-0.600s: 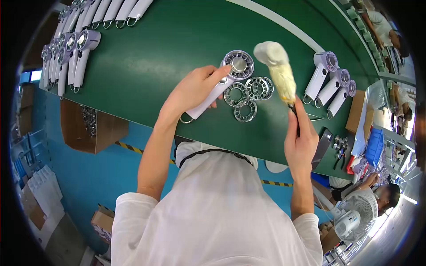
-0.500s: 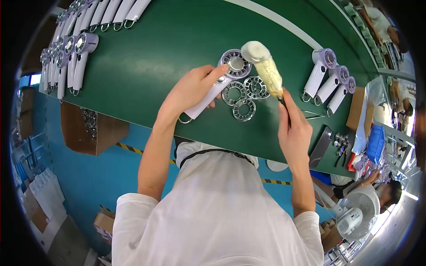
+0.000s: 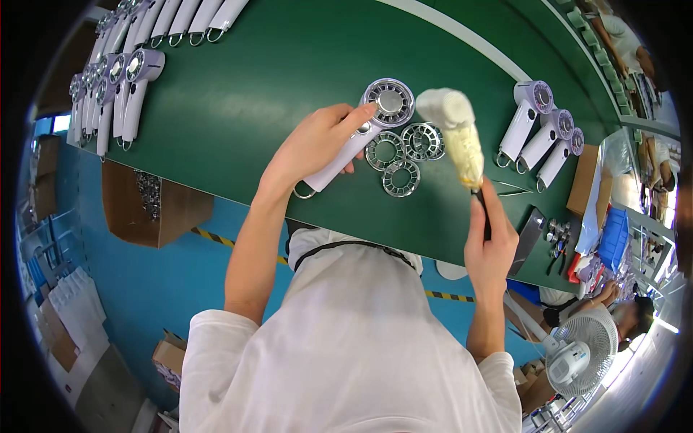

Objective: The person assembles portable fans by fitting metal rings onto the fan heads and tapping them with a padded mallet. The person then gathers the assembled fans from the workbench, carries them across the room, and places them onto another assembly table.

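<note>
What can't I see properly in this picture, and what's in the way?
In the head view:
Most fingers of the left hand: hidden behind the back of that hand and the handheld fan.
The gripped end of the pale-headed mallet: covered by the right hand.
The tops of the white handles at the upper left: cut off by the picture's edge.
The metal bits in the brown box: too small to tell apart.

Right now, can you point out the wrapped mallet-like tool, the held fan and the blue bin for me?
Wrapped mallet-like tool (image 3: 463, 148), head camera view: on its yellowish wrapping.
Held fan (image 3: 352, 151), head camera view: on its white handle.
Blue bin (image 3: 613, 239), head camera view: on its side.
</note>
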### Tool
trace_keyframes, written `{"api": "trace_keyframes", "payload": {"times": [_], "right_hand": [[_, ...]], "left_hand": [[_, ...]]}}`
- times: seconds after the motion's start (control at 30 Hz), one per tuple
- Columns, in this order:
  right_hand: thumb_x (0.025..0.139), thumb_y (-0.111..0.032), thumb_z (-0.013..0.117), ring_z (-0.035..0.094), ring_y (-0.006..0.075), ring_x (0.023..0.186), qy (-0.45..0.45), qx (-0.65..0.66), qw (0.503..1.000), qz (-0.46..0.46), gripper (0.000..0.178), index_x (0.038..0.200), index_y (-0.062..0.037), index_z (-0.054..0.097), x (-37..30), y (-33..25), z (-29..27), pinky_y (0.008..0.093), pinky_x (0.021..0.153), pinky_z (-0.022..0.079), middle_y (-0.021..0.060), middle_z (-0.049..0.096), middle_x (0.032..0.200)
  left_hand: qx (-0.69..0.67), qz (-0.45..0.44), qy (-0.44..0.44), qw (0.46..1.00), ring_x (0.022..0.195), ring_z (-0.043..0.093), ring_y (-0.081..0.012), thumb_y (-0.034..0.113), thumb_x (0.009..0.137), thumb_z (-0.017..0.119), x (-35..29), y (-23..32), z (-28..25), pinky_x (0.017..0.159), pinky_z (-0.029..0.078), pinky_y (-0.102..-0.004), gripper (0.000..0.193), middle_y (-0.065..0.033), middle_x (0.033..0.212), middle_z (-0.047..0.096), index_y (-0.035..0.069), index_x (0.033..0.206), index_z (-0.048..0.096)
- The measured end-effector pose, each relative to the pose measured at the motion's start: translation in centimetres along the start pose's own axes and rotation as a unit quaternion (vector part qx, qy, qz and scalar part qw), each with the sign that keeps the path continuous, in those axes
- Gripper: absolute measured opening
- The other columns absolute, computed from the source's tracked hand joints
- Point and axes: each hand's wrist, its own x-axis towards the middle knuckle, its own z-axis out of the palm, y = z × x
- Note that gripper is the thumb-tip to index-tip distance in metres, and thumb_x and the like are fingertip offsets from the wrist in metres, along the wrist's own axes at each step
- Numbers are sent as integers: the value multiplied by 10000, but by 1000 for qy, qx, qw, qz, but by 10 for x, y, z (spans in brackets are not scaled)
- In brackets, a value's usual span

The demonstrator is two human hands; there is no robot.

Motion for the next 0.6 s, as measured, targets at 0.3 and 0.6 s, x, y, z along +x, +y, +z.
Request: {"api": "trace_keyframes", "payload": {"times": [0.3, 0.6], "right_hand": [[877, -59, 621, 645, 236, 676, -42, 23, 999, 22, 292, 1169, -50, 624, -3, -3, -1, 302, 642, 508, 155, 676, 894], [871, -99, 662, 533, 113, 686, 112, -35, 985, 127, 177, 987, 32, 630, -45, 74, -8, 265, 626, 448, 58, 592, 766]], "left_hand": [[-26, 14, 22, 999, 485, 582, -137, 484, 927, 517, -4, 2, -1, 445, 459, -268, 545, -78, 665, 607, -54, 896, 591], [121, 189, 262, 939, 478, 616, -169, 277, 744, 774, 60, 35, -70, 447, 492, -311, 549, -151, 720, 642, -43, 1017, 421]]}}
